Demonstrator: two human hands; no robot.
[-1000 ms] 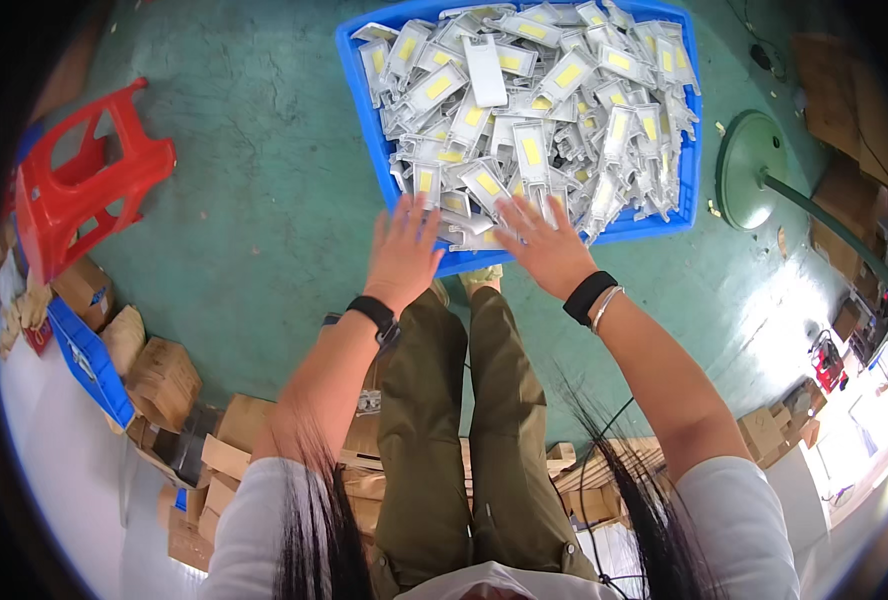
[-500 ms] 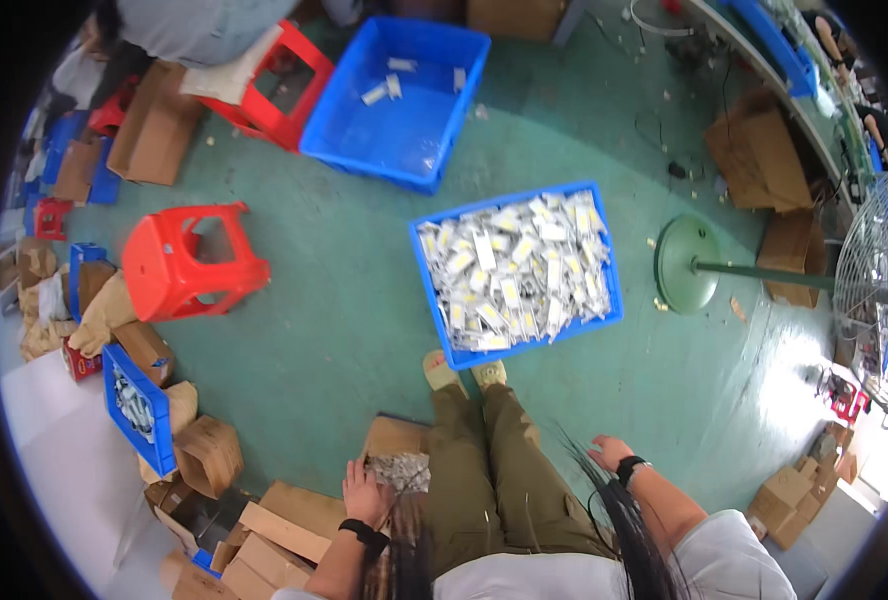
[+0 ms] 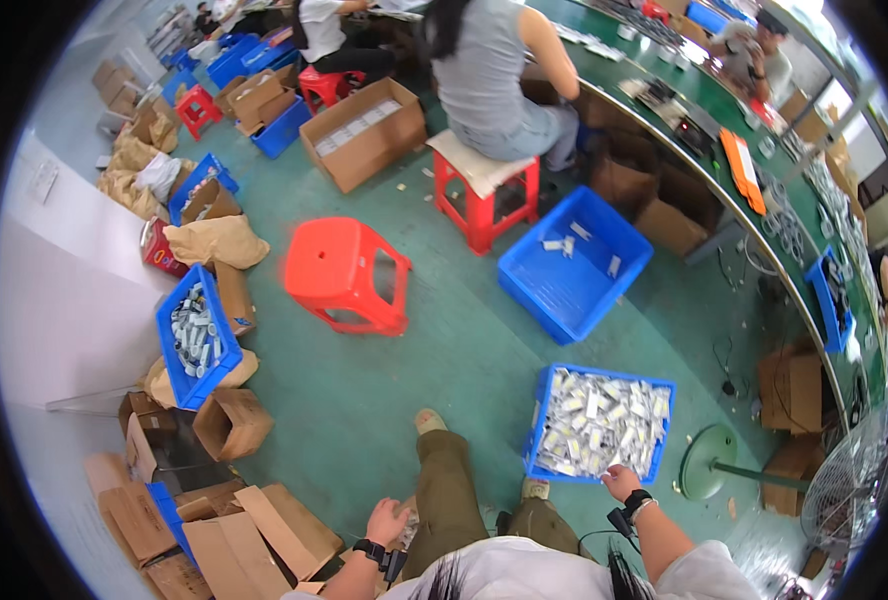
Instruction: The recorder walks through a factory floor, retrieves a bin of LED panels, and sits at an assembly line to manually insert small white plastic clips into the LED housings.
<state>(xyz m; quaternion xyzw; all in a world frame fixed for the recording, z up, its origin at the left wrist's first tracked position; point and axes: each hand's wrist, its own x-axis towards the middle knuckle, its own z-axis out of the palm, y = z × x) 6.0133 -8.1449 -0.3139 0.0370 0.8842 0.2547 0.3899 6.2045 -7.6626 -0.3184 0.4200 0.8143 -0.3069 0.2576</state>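
Note:
My left hand (image 3: 387, 522) hangs beside my left thigh, near opened cardboard boxes. Its fingers are loosely bent and apart, and nothing shows in them. My right hand (image 3: 621, 483) is in front of my right leg and overlaps the near rim of a blue bin (image 3: 670, 420). Whether it touches the rim I cannot tell; its fingers are slightly bent, with no held thing visible. A heap of small white-and-silver pieces with yellow patches (image 3: 604, 420) fills that bin. Farther back, a deeper blue bin (image 3: 564, 310) has a few similar white pieces on its bottom.
A red stool (image 3: 336, 255) stands ahead on the left. Beyond, a person (image 3: 489, 75) sits on another red stool (image 3: 481, 215) at a curved green bench (image 3: 804, 260). Cartons (image 3: 234, 550) crowd the lower left; a fan's green base (image 3: 709, 460) stands right.
My view has lifted and turned, bringing the bench and seated people into sight. My left foot is now ahead of my right. My right hand now overlaps the filled bin's near rim.

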